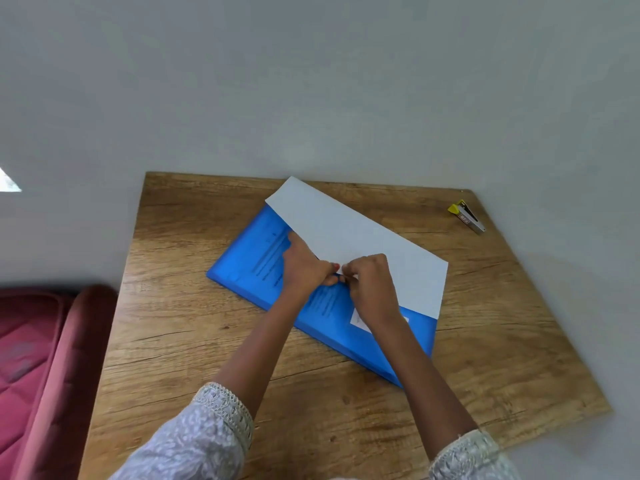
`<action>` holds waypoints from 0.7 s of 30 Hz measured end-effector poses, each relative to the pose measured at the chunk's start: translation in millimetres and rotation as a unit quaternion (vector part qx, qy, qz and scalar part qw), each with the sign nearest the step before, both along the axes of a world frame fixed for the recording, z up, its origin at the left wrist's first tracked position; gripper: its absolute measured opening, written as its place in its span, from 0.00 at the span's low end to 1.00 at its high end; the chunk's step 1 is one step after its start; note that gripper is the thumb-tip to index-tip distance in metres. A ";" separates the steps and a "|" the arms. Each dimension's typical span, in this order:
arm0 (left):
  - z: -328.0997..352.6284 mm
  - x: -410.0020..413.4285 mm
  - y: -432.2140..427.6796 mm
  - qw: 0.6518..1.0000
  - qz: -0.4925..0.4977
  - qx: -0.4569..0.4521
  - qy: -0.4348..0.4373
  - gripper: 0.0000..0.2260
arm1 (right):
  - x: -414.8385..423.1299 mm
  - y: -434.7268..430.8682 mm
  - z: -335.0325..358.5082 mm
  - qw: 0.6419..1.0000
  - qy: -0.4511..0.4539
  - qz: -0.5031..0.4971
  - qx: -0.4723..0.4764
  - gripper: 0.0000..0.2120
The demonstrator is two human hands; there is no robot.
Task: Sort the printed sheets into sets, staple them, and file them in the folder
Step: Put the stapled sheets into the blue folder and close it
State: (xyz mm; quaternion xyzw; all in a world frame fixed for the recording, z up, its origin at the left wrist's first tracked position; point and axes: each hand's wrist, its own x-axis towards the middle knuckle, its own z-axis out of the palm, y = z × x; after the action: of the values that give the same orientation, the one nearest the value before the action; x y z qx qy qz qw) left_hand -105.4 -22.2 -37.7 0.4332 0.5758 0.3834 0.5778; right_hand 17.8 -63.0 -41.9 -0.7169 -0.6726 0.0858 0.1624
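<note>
A blue translucent folder [249,258] lies slantwise in the middle of the wooden table [194,341], with printed text showing through its cover. White sheets [363,237] stick out of its far long edge, blank side up. My left hand [304,265] rests on the folder and pinches the sheets' near edge, index finger stretched along it. My right hand [372,285] is curled just beside it and pinches the same edge. A white label on the folder is partly hidden by my right wrist.
A small stapler [467,216] with a yellow end lies near the table's far right corner. A red cushioned seat [52,358] stands against the table's left side. A pale wall rises behind the table.
</note>
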 end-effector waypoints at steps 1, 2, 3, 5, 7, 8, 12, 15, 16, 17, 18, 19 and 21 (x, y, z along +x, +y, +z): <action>-0.5 0.6 1.5 1.000 -0.005 0.002 0.015 0.30 | -0.4 0.9 0.1 1.000 -0.004 0.000 -0.003 0.09; -0.7 1.3 2.5 1.000 -0.012 0.003 0.024 0.30 | -0.6 1.8 0.3 1.000 -0.009 0.003 -0.009 0.09; -1.1 1.7 3.1 0.999 -0.018 0.006 0.030 0.30 | -1.6 1.5 1.4 1.000 -0.015 0.011 -0.015 0.09; -0.2 2.4 3.5 0.999 -0.023 0.009 0.039 0.29 | -2.7 0.8 5.7 0.999 -0.016 0.023 -0.021 0.10; -0.2 2.2 1.9 0.998 -0.024 0.018 0.046 0.28 | -2.5 0.5 11.1 0.999 0.011 0.021 -0.030 0.11; -0.4 2.1 1.1 0.998 -0.024 0.022 0.048 0.28 | -2.7 0.7 13.4 0.999 0.018 0.019 -0.040 0.11; -1.0 0.5 1.8 0.999 -0.023 0.023 0.037 0.29 | -3.0 3.9 18.5 0.997 0.016 0.000 -0.074 0.14; -0.6 -2.9 -1.9 0.999 -0.027 0.026 0.020 0.28 | 0.1 11.5 30.4 0.994 0.021 -0.008 -0.102 0.13; -1.2 -4.8 -2.6 1.000 -0.023 0.015 0.005 0.27 | 2.0 15.8 34.9 0.993 0.026 -0.010 -0.112 0.11; -0.2 -6.6 -2.4 1.000 -0.013 -0.001 -0.021 0.25 | 3.8 19.9 40.4 0.992 0.027 -0.011 -0.119 0.09; 0.6 -8.9 -2.1 0.998 -0.002 -0.024 -0.053 0.22 | 4.9 22.8 43.7 0.992 0.022 -0.014 -0.127 0.08; 3.3 -11.4 -1.0 0.996 0.007 -0.046 -0.082 0.19 | 5.4 24.4 46.6 0.992 0.013 -0.016 -0.127 0.08; 8.0 -17.5 0.7 0.991 0.015 -0.072 -0.110 0.14 | 4.9 24.9 46.0 0.993 0.007 -0.024 -0.114 0.07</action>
State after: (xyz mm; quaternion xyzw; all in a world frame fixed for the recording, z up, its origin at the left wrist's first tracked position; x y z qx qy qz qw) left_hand -122.9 -21.5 -29.7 0.3368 0.5412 0.3948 0.6617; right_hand 22.7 -38.1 4.1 -0.7461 -0.6397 0.1634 0.0861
